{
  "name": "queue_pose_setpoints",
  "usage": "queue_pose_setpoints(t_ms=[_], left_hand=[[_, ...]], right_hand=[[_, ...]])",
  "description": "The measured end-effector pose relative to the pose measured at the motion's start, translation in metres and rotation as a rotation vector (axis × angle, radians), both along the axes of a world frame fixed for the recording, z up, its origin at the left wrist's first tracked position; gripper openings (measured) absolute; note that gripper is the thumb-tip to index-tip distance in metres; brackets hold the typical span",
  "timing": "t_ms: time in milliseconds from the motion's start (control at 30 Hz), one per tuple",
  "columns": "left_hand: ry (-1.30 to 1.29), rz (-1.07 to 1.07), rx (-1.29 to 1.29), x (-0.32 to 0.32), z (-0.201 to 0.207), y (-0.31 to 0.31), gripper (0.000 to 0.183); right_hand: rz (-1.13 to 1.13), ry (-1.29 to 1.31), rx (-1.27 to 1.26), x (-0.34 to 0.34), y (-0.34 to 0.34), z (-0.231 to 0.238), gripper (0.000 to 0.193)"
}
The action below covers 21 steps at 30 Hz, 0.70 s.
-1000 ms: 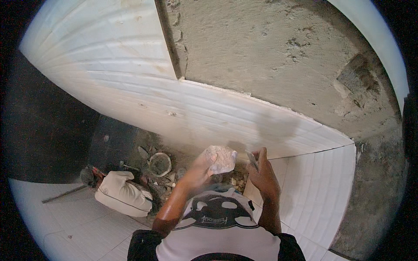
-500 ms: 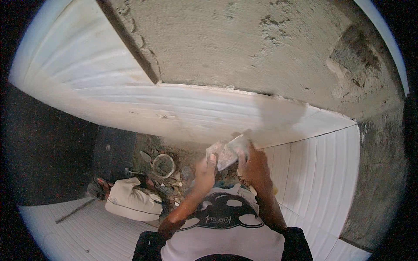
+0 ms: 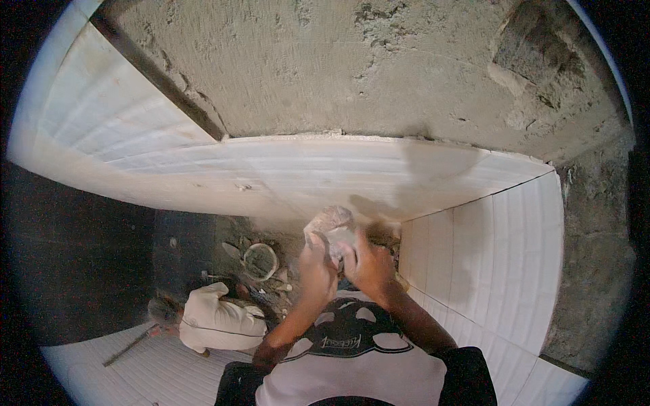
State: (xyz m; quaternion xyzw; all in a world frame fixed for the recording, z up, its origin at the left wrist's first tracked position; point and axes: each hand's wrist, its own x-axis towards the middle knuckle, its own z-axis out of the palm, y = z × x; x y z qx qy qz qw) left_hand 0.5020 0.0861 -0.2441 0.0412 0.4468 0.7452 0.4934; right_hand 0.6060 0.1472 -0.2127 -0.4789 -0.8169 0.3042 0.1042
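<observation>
Both my hands are close together in front of my chest, over the rubble-strewn floor. Between them is a crumpled, pale, partly see-through plastic bag [image 3: 330,220]; what is inside it I cannot make out. My left hand [image 3: 318,262] grips its near left side with the fingers curled. On the other side my right hand [image 3: 367,260] pinches the bag's near edge, its fingertips close to my left thumb. The bag bulges up beyond my fingers, in front of the white tiled wall [image 3: 291,172].
Low at the left a person in a cream shirt [image 3: 220,318] crouches. Beside them stand a round bucket [image 3: 274,256] and a trowel [image 3: 231,251] among rubble. Bare grey plaster [image 3: 291,81] rises above the wall tiles. White ribbed tiles [image 3: 508,237] line the right side.
The bag, earlier stretched flat and tilted between my hands, is now bunched up. My hands have drawn together. The crouching person appears slightly further right as my view shifts.
</observation>
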Motion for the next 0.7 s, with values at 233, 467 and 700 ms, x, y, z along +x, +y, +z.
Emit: queue_pose_setpoints(t_ms=[233, 467, 700], left_hand=[[-0.027, -0.026, 0.014, -0.002, -0.006, -0.004, 0.049], [0.0, 0.012, -0.026, 0.005, 0.005, 0.0, 0.049], [-0.053, 0.039, 0.059, 0.007, 0.007, -0.002, 0.05]], right_hand=[[-0.09, 0.181, 0.11, 0.003, 0.017, -0.015, 0.047], [-0.081, 0.13, -0.026, 0.005, 0.019, 0.002, 0.035], [0.015, 0.192, 0.091, 0.007, 0.014, 0.005, 0.054]])
